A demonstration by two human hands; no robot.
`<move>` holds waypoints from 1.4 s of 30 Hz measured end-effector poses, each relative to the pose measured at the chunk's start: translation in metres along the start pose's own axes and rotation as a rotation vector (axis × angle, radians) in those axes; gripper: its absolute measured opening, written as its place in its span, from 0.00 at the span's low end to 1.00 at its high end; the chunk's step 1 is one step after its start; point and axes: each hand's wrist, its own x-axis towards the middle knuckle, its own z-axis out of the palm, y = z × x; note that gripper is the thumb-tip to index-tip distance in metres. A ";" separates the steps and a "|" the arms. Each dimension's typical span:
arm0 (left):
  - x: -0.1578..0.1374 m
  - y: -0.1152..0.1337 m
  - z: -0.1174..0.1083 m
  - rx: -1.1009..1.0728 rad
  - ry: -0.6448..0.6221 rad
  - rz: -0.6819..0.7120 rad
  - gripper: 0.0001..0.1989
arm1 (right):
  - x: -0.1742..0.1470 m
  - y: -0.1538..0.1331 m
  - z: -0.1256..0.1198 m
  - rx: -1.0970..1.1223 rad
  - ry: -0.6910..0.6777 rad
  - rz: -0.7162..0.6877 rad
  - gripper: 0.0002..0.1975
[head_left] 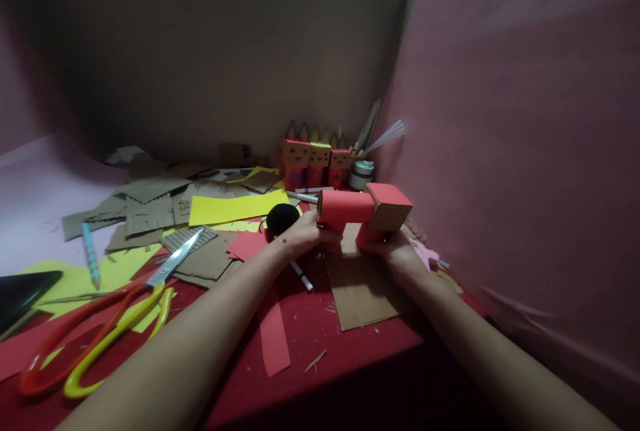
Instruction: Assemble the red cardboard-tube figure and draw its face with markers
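Note:
A red paper craft figure (347, 205) stands over a brown cardboard sheet (367, 291). It has a tube lying sideways, a box-shaped end (390, 207) of red paper and bare cardboard, and red upright tubes below. My left hand (306, 232) has its fingers wrapped round the left upright tube (331, 233). At the other side, my right hand (400, 256) grips the base of the right upright tube (367, 236). The fingertips of both hands are partly hidden behind the tubes. Beside my left hand lies a black ball of yarn (283, 219).
Large scissors (165, 271) with red and yellow handles lie at left, near a pencil (91, 254). Cardboard scraps (150, 214), yellow paper (235, 207) and a red strip (275, 337) cover the table. Several box-headed figures (297, 157) and a white jar (361, 175) stand at the back.

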 end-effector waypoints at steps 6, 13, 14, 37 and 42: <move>0.001 0.002 -0.001 -0.013 -0.006 0.004 0.11 | 0.003 0.000 0.004 0.079 -0.024 -0.019 0.24; 0.001 0.004 -0.003 -0.032 -0.036 0.008 0.14 | 0.006 0.007 0.005 0.101 -0.006 -0.034 0.27; 0.001 0.003 -0.003 -0.033 -0.040 0.009 0.13 | 0.006 0.007 0.005 0.095 -0.004 -0.032 0.28; -0.002 0.002 -0.006 -0.015 -0.104 -0.035 0.17 | -0.003 0.003 0.004 0.012 0.015 -0.036 0.26; 0.001 -0.006 -0.009 -0.010 -0.118 -0.034 0.17 | -0.011 0.000 0.004 -0.032 0.036 -0.133 0.25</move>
